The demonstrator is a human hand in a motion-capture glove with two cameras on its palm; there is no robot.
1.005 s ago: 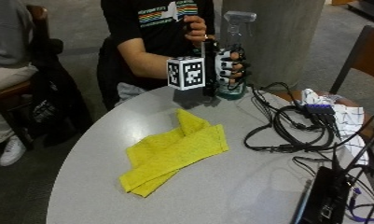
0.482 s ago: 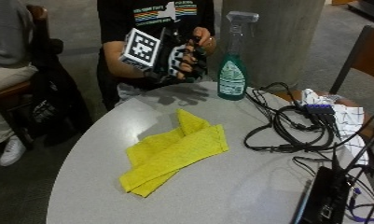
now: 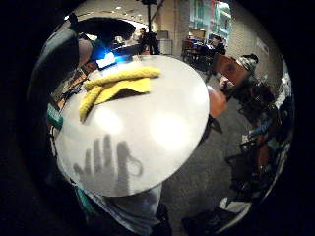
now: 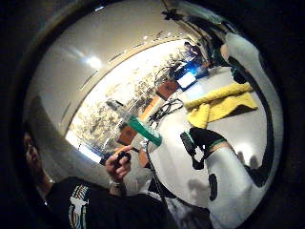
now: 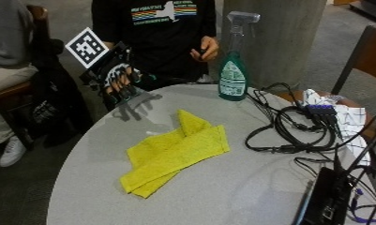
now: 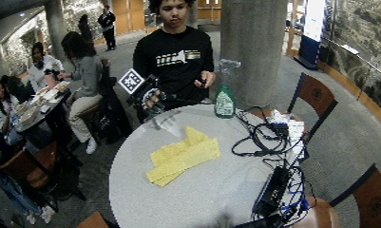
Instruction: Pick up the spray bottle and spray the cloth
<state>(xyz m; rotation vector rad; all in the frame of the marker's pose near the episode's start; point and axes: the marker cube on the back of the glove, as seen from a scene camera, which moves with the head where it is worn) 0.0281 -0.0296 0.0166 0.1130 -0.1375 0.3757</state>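
A green spray bottle with a clear trigger head stands upright at the far edge of the round grey table, and it shows too as the spray bottle. A folded yellow cloth lies near the table's middle, seen also as the cloth. My gloved right hand hovers above the table's far left edge, well left of the bottle, fingers straight and pointing down, holding nothing. Its shadow falls on the tabletop below.
A tangle of black cables and a checked white cloth lie at the right. A black device sits near the front right. The person's bare hand holds a small dark object at the chest. A chair stands at the right.
My gloved hand let go of the spray bottle and moved left, away from it, to the table's far left edge. The bottle stays standing where it was.
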